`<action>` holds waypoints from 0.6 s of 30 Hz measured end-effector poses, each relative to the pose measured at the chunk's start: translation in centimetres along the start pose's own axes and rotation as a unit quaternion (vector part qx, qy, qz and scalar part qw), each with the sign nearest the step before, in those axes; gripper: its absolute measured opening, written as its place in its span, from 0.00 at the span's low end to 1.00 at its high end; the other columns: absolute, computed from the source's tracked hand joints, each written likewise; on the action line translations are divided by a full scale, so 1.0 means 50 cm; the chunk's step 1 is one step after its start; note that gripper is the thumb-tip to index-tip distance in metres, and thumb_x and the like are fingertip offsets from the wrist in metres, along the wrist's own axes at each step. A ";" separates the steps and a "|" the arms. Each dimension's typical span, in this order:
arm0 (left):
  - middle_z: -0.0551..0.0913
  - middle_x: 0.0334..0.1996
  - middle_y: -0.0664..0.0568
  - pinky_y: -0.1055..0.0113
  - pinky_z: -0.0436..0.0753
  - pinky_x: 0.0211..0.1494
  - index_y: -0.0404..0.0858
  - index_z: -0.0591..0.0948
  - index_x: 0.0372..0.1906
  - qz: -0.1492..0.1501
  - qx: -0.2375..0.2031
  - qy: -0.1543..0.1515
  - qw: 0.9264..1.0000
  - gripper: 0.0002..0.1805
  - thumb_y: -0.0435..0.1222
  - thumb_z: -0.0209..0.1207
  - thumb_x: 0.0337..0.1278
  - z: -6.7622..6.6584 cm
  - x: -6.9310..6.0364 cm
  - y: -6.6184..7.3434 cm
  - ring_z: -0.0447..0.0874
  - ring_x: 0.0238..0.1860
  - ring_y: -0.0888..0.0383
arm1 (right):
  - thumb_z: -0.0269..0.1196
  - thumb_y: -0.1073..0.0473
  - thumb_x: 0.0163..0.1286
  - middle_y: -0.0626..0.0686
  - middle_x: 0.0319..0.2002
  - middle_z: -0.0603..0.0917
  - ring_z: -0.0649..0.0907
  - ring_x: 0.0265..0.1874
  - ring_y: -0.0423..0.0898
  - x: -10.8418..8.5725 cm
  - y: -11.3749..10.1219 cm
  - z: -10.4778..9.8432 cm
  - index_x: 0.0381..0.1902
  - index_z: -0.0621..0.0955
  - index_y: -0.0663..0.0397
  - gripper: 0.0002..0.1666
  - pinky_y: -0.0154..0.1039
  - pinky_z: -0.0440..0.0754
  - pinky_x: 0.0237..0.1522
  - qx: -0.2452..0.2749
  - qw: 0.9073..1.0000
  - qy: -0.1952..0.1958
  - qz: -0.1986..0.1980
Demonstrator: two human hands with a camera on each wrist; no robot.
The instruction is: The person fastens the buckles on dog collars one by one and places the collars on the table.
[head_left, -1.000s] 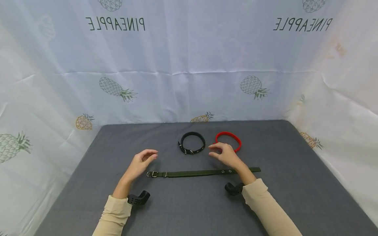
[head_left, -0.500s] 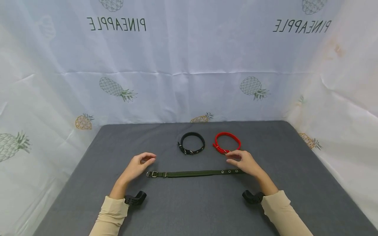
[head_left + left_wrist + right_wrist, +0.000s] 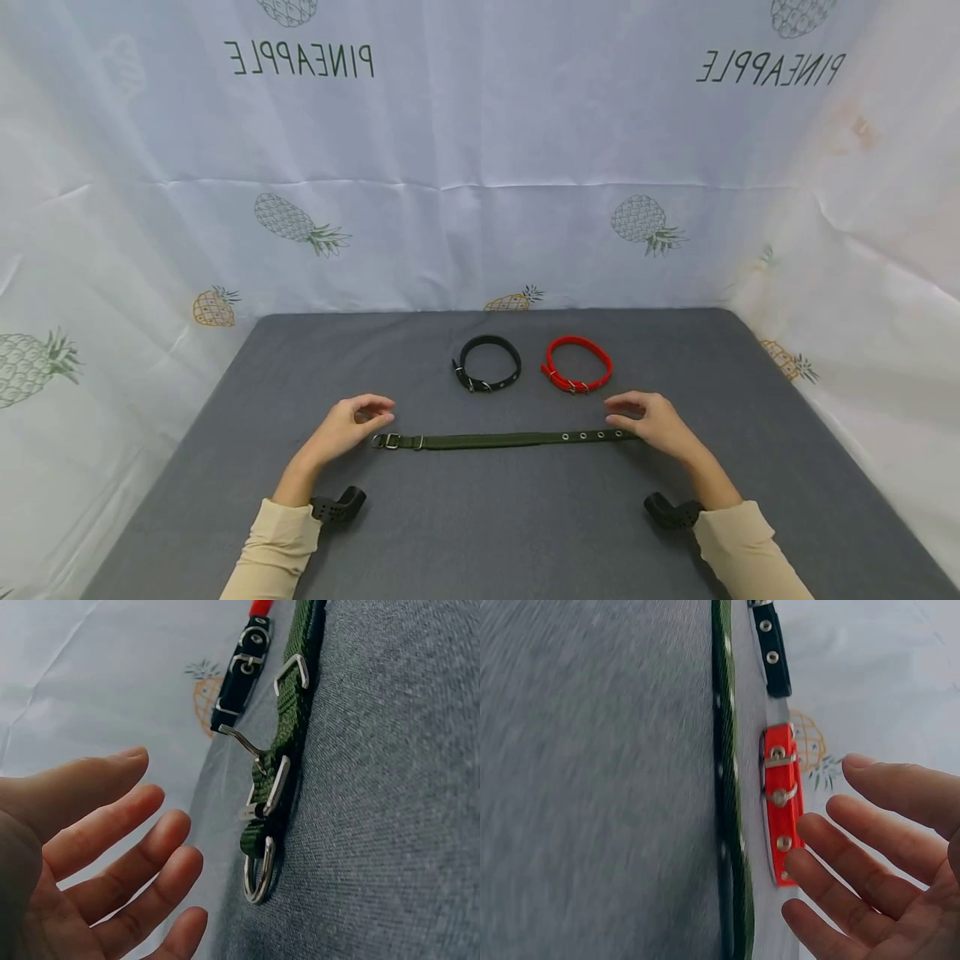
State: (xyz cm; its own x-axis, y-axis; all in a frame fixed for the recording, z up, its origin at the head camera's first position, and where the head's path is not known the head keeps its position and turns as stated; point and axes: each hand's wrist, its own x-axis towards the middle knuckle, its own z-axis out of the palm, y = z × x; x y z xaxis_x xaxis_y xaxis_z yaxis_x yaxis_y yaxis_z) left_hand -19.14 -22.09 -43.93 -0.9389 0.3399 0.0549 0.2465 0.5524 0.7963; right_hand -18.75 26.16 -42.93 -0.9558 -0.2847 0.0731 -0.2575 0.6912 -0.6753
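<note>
A green strap (image 3: 480, 441) lies straight across the grey table, its metal buckle and ring at the left end. My left hand (image 3: 347, 429) hovers by that buckle end; in the left wrist view the hand (image 3: 112, 862) is apart from the strap (image 3: 289, 727), fingers relaxed. Over the strap's right end, partly hiding it, is my right hand (image 3: 660, 425), holding nothing. The right wrist view shows the hand (image 3: 877, 877) with loose fingers beside the strap (image 3: 731, 780).
Behind the strap, a buckled black collar (image 3: 463, 377) and a buckled red collar (image 3: 606, 358) lie side by side as loops. A pineapple-print curtain (image 3: 450, 225) stands along the table's (image 3: 480, 533) back edge.
My right hand has moved right and toward me, from in front of the red collar to the strap's right end. My left hand has shifted slightly down and left. The collars and strap stay put.
</note>
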 end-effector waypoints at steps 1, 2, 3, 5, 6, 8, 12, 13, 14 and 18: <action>0.84 0.46 0.40 0.72 0.81 0.42 0.30 0.79 0.53 0.000 0.001 -0.001 1.000 0.18 0.39 0.58 0.65 0.000 0.000 -0.001 0.82 0.42 0.63 | 0.66 0.58 0.64 0.65 0.48 0.85 0.83 0.50 0.63 -0.003 0.004 -0.003 0.51 0.81 0.66 0.21 0.52 0.83 0.49 -0.003 1.000 0.001 0.003; 0.85 0.45 0.40 0.72 0.81 0.42 0.30 0.80 0.53 0.002 0.003 -0.001 1.000 0.18 0.38 0.59 0.64 0.000 -0.001 -0.003 0.81 0.41 0.65 | 0.66 0.57 0.64 0.64 0.49 0.86 0.83 0.50 0.62 -0.006 0.007 -0.006 0.51 0.82 0.65 0.21 0.51 0.83 0.49 -0.004 1.000 0.003 0.008; 0.85 0.44 0.41 0.72 0.81 0.42 0.30 0.80 0.53 0.003 0.005 -0.001 1.000 0.18 0.38 0.59 0.64 0.001 -0.001 -0.004 0.81 0.40 0.67 | 0.66 0.57 0.64 0.64 0.49 0.86 0.83 0.50 0.62 -0.009 0.012 -0.009 0.51 0.82 0.65 0.21 0.50 0.83 0.49 -0.005 1.000 0.004 0.011; 0.85 0.42 0.41 0.72 0.81 0.41 0.30 0.80 0.52 0.006 0.012 0.000 1.000 0.18 0.38 0.61 0.62 0.001 -0.002 -0.007 0.79 0.38 0.71 | 0.67 0.57 0.63 0.63 0.48 0.86 0.84 0.49 0.59 -0.016 0.021 -0.015 0.51 0.82 0.64 0.21 0.44 0.84 0.47 -0.009 1.000 0.007 0.021; 0.85 0.42 0.41 0.73 0.81 0.41 0.30 0.81 0.51 0.006 0.013 -0.001 1.000 0.18 0.37 0.61 0.62 0.002 -0.002 -0.008 0.79 0.37 0.72 | 0.67 0.57 0.63 0.63 0.48 0.86 0.84 0.48 0.58 -0.019 0.026 -0.019 0.50 0.82 0.64 0.21 0.42 0.84 0.46 -0.011 1.000 0.009 0.023; 0.85 0.41 0.42 0.73 0.81 0.40 0.30 0.81 0.51 0.007 0.017 -0.002 1.000 0.18 0.37 0.62 0.61 0.001 -0.003 -0.011 0.78 0.36 0.74 | 0.68 0.57 0.61 0.62 0.47 0.87 0.85 0.46 0.53 -0.025 0.036 -0.025 0.50 0.82 0.64 0.22 0.36 0.83 0.44 -0.012 0.999 0.012 0.033; 0.85 0.41 0.42 0.73 0.81 0.39 0.30 0.82 0.50 0.005 0.018 -0.004 1.000 0.18 0.38 0.63 0.59 0.002 -0.005 -0.014 0.78 0.36 0.74 | 0.69 0.57 0.60 0.62 0.46 0.87 0.86 0.43 0.44 -0.035 0.054 -0.036 0.49 0.83 0.64 0.22 0.30 0.80 0.41 -0.017 0.999 0.012 0.041; 0.85 0.41 0.41 0.73 0.81 0.39 0.30 0.82 0.50 0.010 0.021 -0.007 1.000 0.18 0.38 0.63 0.59 0.001 -0.005 -0.014 0.78 0.36 0.74 | 0.70 0.57 0.59 0.62 0.46 0.87 0.86 0.42 0.44 -0.037 0.057 -0.038 0.49 0.83 0.64 0.22 0.29 0.80 0.41 -0.018 0.999 0.010 0.043; 0.84 0.41 0.41 0.73 0.81 0.39 0.30 0.82 0.50 0.009 0.021 -0.007 1.000 0.18 0.38 0.64 0.59 0.002 -0.005 -0.015 0.78 0.37 0.73 | 0.70 0.57 0.59 0.63 0.46 0.87 0.86 0.42 0.44 -0.039 0.061 -0.039 0.49 0.83 0.64 0.22 0.28 0.80 0.40 -0.018 0.999 0.008 0.045; 0.84 0.43 0.40 0.73 0.81 0.41 0.31 0.82 0.50 0.011 0.029 -0.016 0.999 0.19 0.39 0.65 0.57 0.002 -0.007 -0.017 0.80 0.39 0.67 | 0.70 0.58 0.58 0.64 0.46 0.86 0.87 0.40 0.45 -0.046 0.071 -0.043 0.49 0.83 0.65 0.23 0.28 0.80 0.39 -0.016 0.999 0.000 0.040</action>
State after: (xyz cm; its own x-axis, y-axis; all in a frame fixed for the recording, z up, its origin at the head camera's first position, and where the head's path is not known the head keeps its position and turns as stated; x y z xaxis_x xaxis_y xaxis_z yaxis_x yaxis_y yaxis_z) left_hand -18.97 -22.60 -44.67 -0.9253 0.3757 0.0510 0.2806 0.5879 0.7587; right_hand -17.77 30.70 -43.91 -0.9734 -0.2283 0.0200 -0.1852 0.7321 -0.6556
